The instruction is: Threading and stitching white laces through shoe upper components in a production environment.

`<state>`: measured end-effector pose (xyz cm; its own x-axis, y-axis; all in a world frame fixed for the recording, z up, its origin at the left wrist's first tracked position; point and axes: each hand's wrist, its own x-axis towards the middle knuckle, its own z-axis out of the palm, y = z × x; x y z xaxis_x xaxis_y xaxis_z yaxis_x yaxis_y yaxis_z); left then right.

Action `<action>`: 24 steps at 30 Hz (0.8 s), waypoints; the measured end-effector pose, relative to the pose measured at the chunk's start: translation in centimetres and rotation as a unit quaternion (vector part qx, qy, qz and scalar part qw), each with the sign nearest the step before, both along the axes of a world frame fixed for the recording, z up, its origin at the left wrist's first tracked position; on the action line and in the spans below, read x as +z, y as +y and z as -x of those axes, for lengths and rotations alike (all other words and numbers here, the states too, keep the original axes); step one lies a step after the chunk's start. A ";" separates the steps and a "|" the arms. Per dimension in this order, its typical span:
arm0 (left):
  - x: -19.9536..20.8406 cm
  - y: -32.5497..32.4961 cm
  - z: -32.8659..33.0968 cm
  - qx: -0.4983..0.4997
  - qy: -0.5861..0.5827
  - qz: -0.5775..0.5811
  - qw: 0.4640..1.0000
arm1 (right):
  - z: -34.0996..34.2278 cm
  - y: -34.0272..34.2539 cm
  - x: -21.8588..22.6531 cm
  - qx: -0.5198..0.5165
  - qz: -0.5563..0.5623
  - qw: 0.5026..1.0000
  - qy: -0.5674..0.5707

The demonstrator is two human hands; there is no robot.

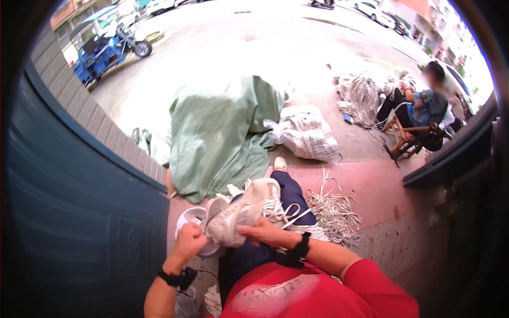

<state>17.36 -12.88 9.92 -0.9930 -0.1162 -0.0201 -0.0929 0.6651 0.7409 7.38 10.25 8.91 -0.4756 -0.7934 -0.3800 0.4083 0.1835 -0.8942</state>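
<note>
A worn, off-white sneaker [236,218] is held over my lap, its white laces [277,210] hanging loose on the right side. My right hand [265,233] grips the sneaker's near side, thumb laid along it. At the sneaker's left end, my left hand [191,241] is closed like a fist or pinch; what its fingers hold, if anything, is hidden. Just beyond that hand stands a white bucket [185,216], partly covered by the shoe. White laces [313,231] also lie over my right leg.
A heap of laces [339,214] lies on the floor at right. Ahead are a draped green tarp [212,132] and a stuffed white sack [307,132]. At far right a seated person [424,108] sits beside a large lace pile [360,98]. A blue door [79,212] flanks my left.
</note>
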 end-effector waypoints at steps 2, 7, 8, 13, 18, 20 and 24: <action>2.2 3.4 0.0 0.005 0.007 -0.049 0.999 | 0.1 3.1 -1.0 -0.101 0.102 0.970 -0.195; -0.6 9.2 4.8 0.012 0.139 0.232 0.963 | 1.9 7.2 -2.6 -0.231 0.075 0.949 -0.203; -0.9 9.2 5.3 -0.011 0.171 0.260 0.950 | 2.0 7.2 -2.9 -0.250 0.047 0.957 -0.141; -2.7 5.3 5.1 -0.036 0.051 0.156 0.986 | 1.1 6.5 -1.3 -0.220 0.108 0.954 -0.173; -1.9 5.6 3.1 0.039 -0.149 -0.041 0.987 | 1.4 6.7 -1.9 -0.200 0.135 0.951 -0.191; -3.1 5.5 2.0 0.044 -0.076 0.037 0.995 | 0.9 6.5 -2.0 -0.204 0.110 0.957 -0.173; -1.7 5.1 1.6 0.065 -0.055 0.024 0.996 | 1.0 6.3 -2.4 -0.210 0.123 0.957 -0.159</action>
<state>15.74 -7.81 8.23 -0.9615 -0.2477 -0.1187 -0.2593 0.6760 0.6898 6.38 16.59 6.49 -0.6635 -0.6412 -0.3856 0.6590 -0.2569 -0.7069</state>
